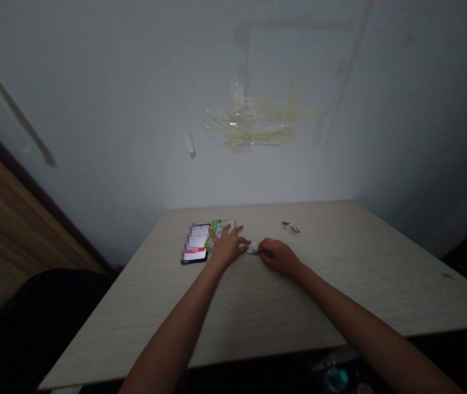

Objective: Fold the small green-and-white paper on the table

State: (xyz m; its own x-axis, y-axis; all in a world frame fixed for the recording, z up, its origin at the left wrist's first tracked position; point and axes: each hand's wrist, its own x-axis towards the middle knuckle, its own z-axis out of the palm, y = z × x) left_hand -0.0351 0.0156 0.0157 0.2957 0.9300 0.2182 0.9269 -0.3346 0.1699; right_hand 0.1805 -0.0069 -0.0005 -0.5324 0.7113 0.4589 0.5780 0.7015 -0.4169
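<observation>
Bare forearms enter at frame bottom. Left hand and right hand pinch small white rectangular piece, just below frame centre. Looks mid-handling; opened or not, can't tell. Green-and-white flat pack under left fingers; crumpled whitish scrap centre-right.

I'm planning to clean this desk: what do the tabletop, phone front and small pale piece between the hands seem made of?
Tabletop: matte wood or wood-look laminate, from its pale grain. Phone front: probably smooth glass, judging by the flat lit screen. Small pale piece: perhaps paper or plastic by its whitish look; too small to judge finish.
</observation>
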